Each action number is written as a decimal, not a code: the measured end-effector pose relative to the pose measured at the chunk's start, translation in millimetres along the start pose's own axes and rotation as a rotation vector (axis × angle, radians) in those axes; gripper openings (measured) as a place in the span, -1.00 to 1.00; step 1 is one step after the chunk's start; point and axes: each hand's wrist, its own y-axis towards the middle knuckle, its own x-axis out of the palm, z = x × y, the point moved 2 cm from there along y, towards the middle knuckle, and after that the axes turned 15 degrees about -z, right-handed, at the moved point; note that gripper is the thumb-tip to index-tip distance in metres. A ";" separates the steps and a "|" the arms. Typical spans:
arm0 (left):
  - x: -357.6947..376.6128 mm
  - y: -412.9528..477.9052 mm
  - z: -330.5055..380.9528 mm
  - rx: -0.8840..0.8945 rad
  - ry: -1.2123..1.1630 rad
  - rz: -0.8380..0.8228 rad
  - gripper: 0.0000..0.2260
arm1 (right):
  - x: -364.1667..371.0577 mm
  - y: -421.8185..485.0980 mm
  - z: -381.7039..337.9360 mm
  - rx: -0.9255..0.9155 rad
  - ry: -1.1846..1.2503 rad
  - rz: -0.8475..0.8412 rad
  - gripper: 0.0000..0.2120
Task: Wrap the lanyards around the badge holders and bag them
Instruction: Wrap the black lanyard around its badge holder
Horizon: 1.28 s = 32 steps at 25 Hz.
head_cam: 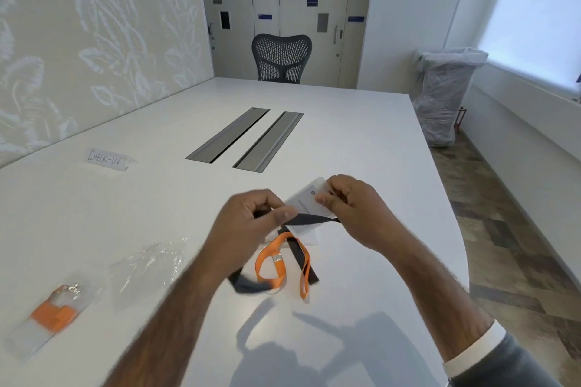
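I see both hands over the big white table (345, 122). My right hand (355, 207) pinches the top of the clear badge holder (309, 198). It looks stiff and slippery, so I would grip it by its edges. My left hand (248, 223) curls round the black lanyard (309, 219), soft and floppy, pulled across the holder between the hands. The orange lanyard (270, 256) lies loose just below them

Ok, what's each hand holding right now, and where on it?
The right hand pinches the badge holder at its right end; the left hand grips the black lanyard just beside the holder.
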 end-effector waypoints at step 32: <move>47.0 -9.7 -26.8 0.029 -0.072 -0.069 -0.85 | 0.6 6.5 1.6 0.137 0.926 0.182 -0.79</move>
